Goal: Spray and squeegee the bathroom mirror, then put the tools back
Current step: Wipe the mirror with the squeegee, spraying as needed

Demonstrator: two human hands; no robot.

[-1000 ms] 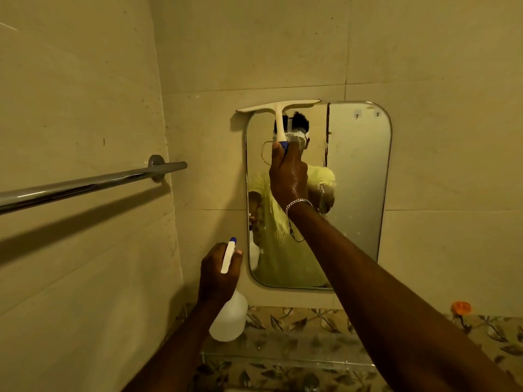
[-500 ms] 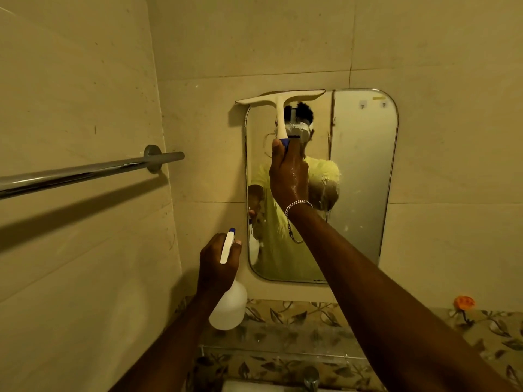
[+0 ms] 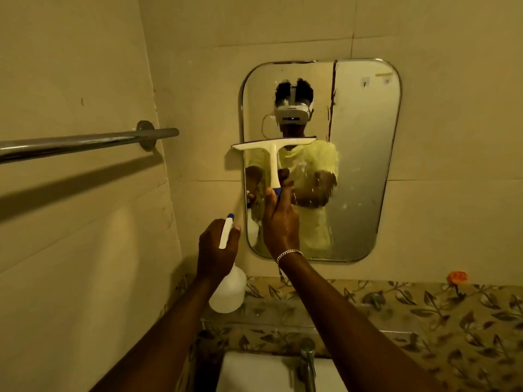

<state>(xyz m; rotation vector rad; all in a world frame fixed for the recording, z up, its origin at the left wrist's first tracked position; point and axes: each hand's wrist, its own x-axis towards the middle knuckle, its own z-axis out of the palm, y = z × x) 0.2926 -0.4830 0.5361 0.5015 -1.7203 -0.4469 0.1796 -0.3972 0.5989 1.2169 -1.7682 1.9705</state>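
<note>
A rounded wall mirror point(image 3: 365, 165) hangs on the tiled wall ahead, with droplets on its lower part. My right hand point(image 3: 280, 219) grips the blue-ended handle of a white squeegee point(image 3: 273, 154). Its blade lies flat across the mirror's left half, about mid-height. My left hand point(image 3: 216, 246) holds a white spray bottle point(image 3: 227, 291) by its neck, below and left of the mirror. The bottle's nozzle has a blue tip and points up.
A chrome towel bar point(image 3: 85, 144) juts from the left wall at mirror height. Below the mirror runs a glass shelf point(image 3: 283, 314) against leaf-patterned tiles. A white basin point(image 3: 254, 372) with a chrome tap point(image 3: 308, 360) sits underneath. An orange object point(image 3: 457, 277) rests on the right.
My right hand has pulled the squeegee down from the mirror's top edge to about mid-height. The view has tilted down, showing the basin and tap. The left hand keeps the bottle.
</note>
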